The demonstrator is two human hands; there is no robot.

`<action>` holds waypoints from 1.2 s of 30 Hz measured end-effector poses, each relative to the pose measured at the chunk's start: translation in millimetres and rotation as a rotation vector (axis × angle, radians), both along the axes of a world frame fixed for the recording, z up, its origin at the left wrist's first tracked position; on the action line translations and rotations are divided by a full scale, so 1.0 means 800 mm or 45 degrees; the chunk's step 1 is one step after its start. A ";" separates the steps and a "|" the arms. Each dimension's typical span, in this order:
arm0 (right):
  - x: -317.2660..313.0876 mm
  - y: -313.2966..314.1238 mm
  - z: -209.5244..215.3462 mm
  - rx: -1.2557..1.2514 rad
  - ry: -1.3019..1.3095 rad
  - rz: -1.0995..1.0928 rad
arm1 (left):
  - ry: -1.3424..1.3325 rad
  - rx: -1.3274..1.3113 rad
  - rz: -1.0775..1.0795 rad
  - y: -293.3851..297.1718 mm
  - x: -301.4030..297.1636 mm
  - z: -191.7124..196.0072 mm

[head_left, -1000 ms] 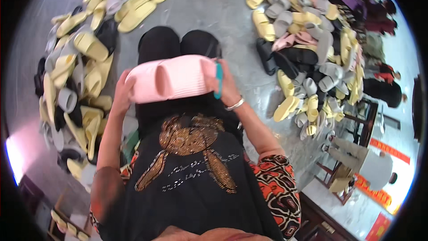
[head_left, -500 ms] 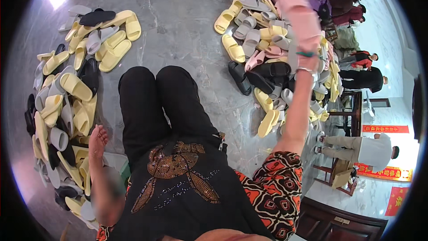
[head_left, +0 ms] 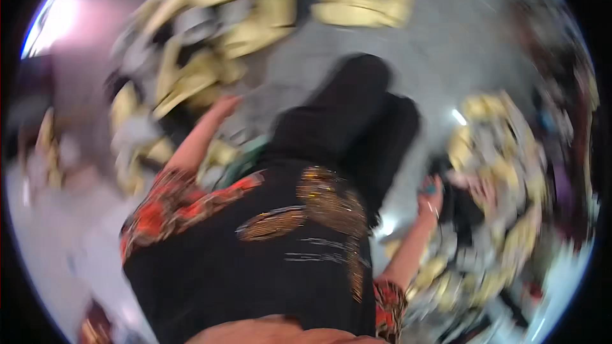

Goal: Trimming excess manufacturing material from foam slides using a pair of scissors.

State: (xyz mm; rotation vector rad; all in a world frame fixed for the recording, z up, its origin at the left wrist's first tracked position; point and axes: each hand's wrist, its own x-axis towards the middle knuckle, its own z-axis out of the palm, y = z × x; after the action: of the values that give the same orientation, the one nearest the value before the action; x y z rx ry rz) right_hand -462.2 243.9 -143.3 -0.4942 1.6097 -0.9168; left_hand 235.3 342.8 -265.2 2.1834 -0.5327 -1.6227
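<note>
The whole picture is smeared by motion. My left hand (head_left: 224, 106) reaches out beside the left pile of slippers (head_left: 191, 83), mostly yellow with grey and black ones; its fingers are too blurred to read. My right hand (head_left: 431, 195), with a bracelet and a green band, hangs low at the near edge of the right slipper pile (head_left: 523, 236). Its fingers are smeared too, and no slipper shows clearly in it. Just right of it lie a pinkish slipper (head_left: 475, 186) and a dark one (head_left: 465, 213).
My black-trousered knees (head_left: 357, 89) lie between the two piles, over a grey floor (head_left: 446, 44). A large yellow slipper (head_left: 360, 9) lies at the far end of the left pile. Something green (head_left: 248, 156) stands by my left thigh. Dark blurred shapes fill the right rim.
My view has swung to the left. My right hand, which held up pink slippers, has come down low, and they no longer show clearly in it. My left arm now stretches forward.
</note>
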 end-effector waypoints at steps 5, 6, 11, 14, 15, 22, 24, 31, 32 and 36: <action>0.029 -0.020 -0.004 0.337 -0.038 -0.044 | -0.948 0.235 0.132 0.121 0.014 -0.041; 0.021 -0.028 -0.003 0.356 -0.020 -0.012 | -0.852 0.319 0.256 0.135 0.010 -0.044; 0.012 -0.045 0.011 0.370 0.123 -0.028 | -0.821 0.506 0.799 0.186 -0.006 -0.022; 0.028 -0.060 0.027 0.333 0.181 -0.025 | -1.195 0.453 0.913 0.190 -0.011 0.023; 0.036 -0.067 0.029 0.326 0.210 0.011 | -1.491 0.391 0.860 0.194 -0.011 0.038; 0.034 -0.071 0.014 0.366 0.213 0.058 | -1.481 0.533 -0.074 0.207 0.048 0.062; 0.037 -0.067 0.015 0.292 0.237 0.107 | -1.335 0.550 -0.106 0.187 0.059 0.069; 0.044 -0.059 0.022 0.235 0.224 0.088 | -0.563 -0.035 -0.051 0.066 0.082 0.191; 0.044 -0.061 0.017 0.251 0.198 0.066 | -0.493 -0.262 0.036 0.042 0.068 0.226; 0.050 -0.056 0.011 0.191 0.127 0.036 | -0.366 -0.962 -0.102 -0.050 0.002 0.321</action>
State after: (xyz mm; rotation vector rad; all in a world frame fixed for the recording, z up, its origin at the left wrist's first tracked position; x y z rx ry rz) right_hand -421.8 199.3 -134.9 -0.4628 1.7432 -0.7540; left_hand 236.9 302.5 -8.4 1.8096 -1.1128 -0.9037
